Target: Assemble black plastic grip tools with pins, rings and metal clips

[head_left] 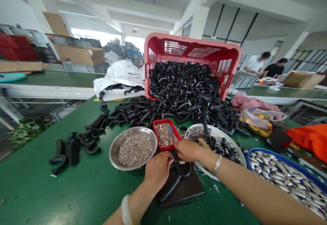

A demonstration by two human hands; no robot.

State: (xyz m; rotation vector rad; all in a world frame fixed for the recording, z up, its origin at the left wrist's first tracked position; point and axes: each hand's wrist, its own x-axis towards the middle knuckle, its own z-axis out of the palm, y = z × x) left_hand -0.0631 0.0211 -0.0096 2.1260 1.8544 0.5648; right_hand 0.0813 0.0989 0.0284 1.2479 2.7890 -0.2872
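My left hand [158, 170] grips a black plastic hook part [176, 180] that rests on a dark board [190, 191]. My right hand [187, 150] curls over the hook's upper end, close to my left fingers, and hides much of that end. A small metal piece [182, 162] shows between my hands. A small hammer with a wooden handle [201, 141] lies just beyond my right hand. Nearest my left hand are a steel bowl of metal pins [134, 148] and a red tray of pins [165, 134].
A tipped red crate [192, 49] spills a heap of black hooks [184, 89] across the green workbench [63, 187]. A white plate [224, 143] and a blue-rimmed tray of metal parts [286, 174] sit to the right. Two people [263, 65] work at a far bench.
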